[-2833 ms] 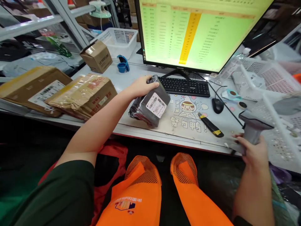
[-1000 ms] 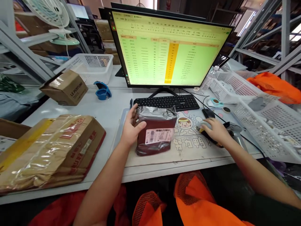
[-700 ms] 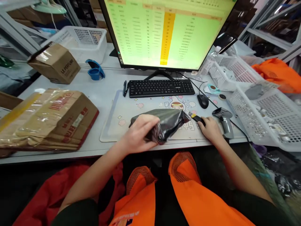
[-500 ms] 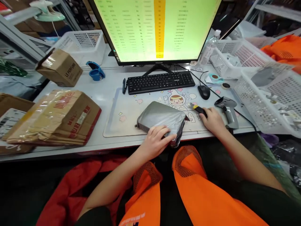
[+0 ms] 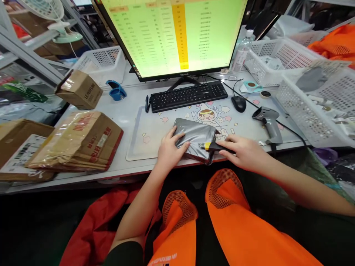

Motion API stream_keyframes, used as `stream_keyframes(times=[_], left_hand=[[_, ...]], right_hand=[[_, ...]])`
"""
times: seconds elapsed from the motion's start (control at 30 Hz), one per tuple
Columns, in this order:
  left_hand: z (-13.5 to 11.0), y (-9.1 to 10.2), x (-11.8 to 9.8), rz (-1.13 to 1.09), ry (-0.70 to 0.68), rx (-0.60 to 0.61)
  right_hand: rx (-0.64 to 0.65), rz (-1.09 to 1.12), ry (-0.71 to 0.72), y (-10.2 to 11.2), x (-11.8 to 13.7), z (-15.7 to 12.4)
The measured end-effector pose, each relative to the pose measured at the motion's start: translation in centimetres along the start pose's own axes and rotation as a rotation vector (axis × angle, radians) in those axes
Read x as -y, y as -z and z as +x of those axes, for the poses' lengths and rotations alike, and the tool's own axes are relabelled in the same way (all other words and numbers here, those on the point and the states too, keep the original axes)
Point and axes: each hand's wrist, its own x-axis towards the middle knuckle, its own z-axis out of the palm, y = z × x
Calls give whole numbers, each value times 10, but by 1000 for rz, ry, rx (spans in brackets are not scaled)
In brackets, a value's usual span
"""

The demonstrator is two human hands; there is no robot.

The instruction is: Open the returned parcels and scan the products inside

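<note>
A grey plastic-wrapped parcel (image 5: 195, 138) lies flat on the printed desk mat (image 5: 146, 138) at the table's front edge. My left hand (image 5: 168, 149) rests on the parcel's left end, fingers curled over it and holding it down. My right hand (image 5: 242, 152) grips a black and yellow utility knife (image 5: 213, 146), whose tip touches the parcel's right end.
A barcode scanner (image 5: 268, 122) stands right of the mat, near a mouse (image 5: 239, 103), with a keyboard (image 5: 188, 96) and monitor (image 5: 172, 35) behind. Taped cardboard boxes (image 5: 79, 140) lie left. White baskets (image 5: 313, 99) crowd the right. Orange bags (image 5: 235, 221) hang below the table's front edge.
The parcel was turned from upright with its label showing to lying flat, label hidden. My right hand left the scanner, picked up the knife and brought it to the parcel.
</note>
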Motion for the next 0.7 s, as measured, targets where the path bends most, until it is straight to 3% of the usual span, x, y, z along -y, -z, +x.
stream_keyframes(times=[0.13, 0.27, 0.4, 0.57, 0.7], left_hand=[[-18, -3, -1, 6, -64, -60], [-21, -7, 28, -152, -146, 32], [-21, -24, 47, -283, -156, 82], [-32, -39, 32, -316, -22, -31], [-34, -46, 17, -384, 7, -33]], right_hand=[[45, -46, 5, 11, -2, 12], [69, -72, 85, 21, 1, 13], [81, -112, 80, 19, 13, 10], [142, -127, 17, 42, 19, 15], [221, -195, 12, 72, 22, 47]])
